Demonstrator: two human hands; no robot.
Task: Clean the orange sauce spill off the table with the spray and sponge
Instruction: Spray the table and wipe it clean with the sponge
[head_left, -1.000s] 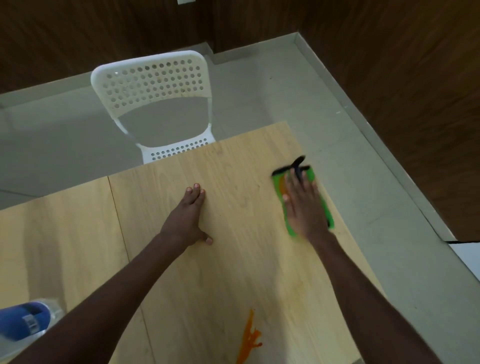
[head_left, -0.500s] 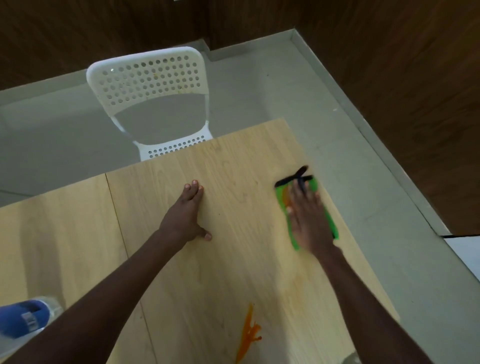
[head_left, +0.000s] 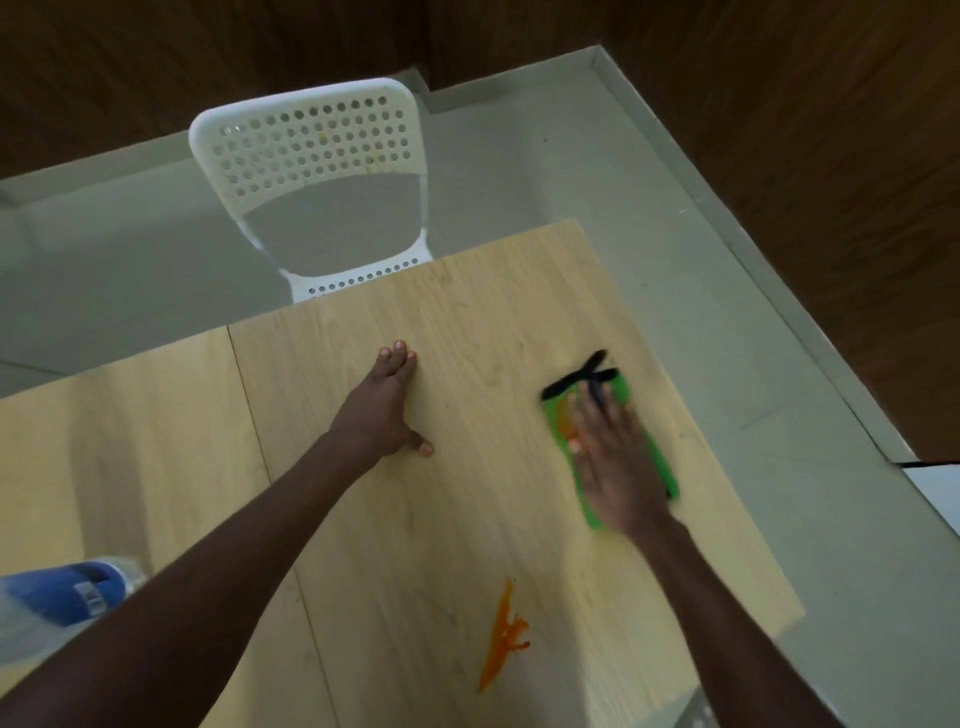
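A green sponge (head_left: 662, 467) with black straps lies flat on the wooden table (head_left: 467, 338) near its right edge. My right hand (head_left: 615, 457) presses on it with straight fingers and covers most of it; the hand is motion-blurred. An orange smear shows on the sponge's left part. My left hand (head_left: 382, 410) rests flat on the table's middle, fingers straight. A streak of orange sauce (head_left: 501, 644) sits on the wood nearer to me. The spray bottle (head_left: 57, 597), blue-labelled, is partly seen at the left edge behind my left forearm.
A white perforated chair (head_left: 317, 150) stands at the table's far side. Grey floor runs behind and to the right of the table. Dark wooden walls close off the back and right. A seam divides the tabletop left of my left hand.
My right hand has slid the sponge toward me along the right side of the table. My left hand has stayed flat in place.
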